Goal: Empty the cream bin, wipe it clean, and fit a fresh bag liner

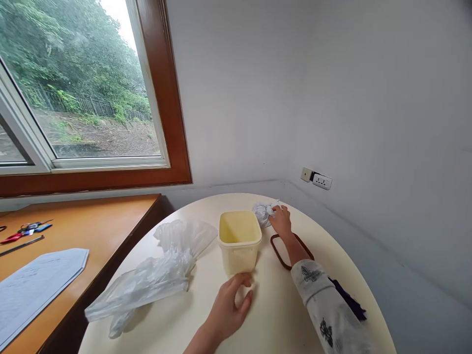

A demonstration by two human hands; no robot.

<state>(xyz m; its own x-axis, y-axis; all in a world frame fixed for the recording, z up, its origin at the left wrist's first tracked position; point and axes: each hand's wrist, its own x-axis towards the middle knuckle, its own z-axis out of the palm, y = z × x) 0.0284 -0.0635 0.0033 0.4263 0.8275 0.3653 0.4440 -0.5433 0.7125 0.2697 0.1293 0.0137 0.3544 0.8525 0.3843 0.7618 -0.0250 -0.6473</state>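
Observation:
A cream plastic bin (240, 255) with rounded corners stands upright on the table, its open top facing up. My left hand (230, 307) is just in front of the bin's base, thumb and fingers apart, holding nothing. Beyond the bin to the right, my right hand (281, 222) has its fingers closed on a crumpled white plastic bag (262, 214). Under my right forearm lies a brown rounded-square ring (279, 256), partly hidden by the arm. Loose, translucent plastic bags (162, 270) spread across the table left of the bin.
The round cream table (273, 319) stands against the wall. Dark purple cloth (348, 299) lies partly beneath my right sleeve. At left, a wooden desk (110, 216) holds papers (40, 280), a black pen-like stick (22, 246) and small red and blue items. A wall socket (322, 181) is behind.

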